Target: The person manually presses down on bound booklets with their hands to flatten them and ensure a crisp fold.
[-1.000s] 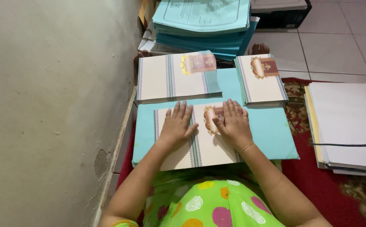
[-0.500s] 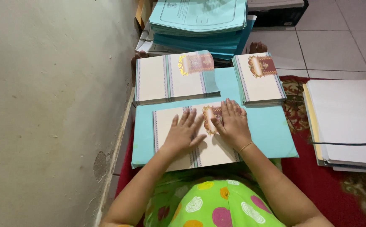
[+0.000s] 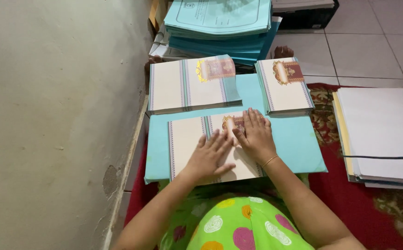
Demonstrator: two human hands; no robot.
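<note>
A cream card (image 3: pixel 185 141) with grey stripes and a maroon and gold emblem lies unfolded on a light blue folder (image 3: pixel 294 141) in front of me. My left hand (image 3: pixel 208 157) rests flat on the card's middle, fingers spread, over the striped fold line. Pressing flat on the right half, my right hand (image 3: pixel 255 134) partly covers the emblem; a thin bracelet is on its wrist. Neither hand grips anything.
Behind the folder lie a stack of unfolded cards (image 3: pixel 187 85) and a stack of folded cards (image 3: pixel 285 85). A pile of blue folders (image 3: pixel 220 23) is farther back. White paper sheets (image 3: pixel 382 132) lie at right on a red rug (image 3: pixel 349 194). A wall (image 3: pixel 58 115) runs along the left.
My left hand has slid rightward and toward me across the card, from its left half to the middle fold. My right hand stays pressed on the right half.
</note>
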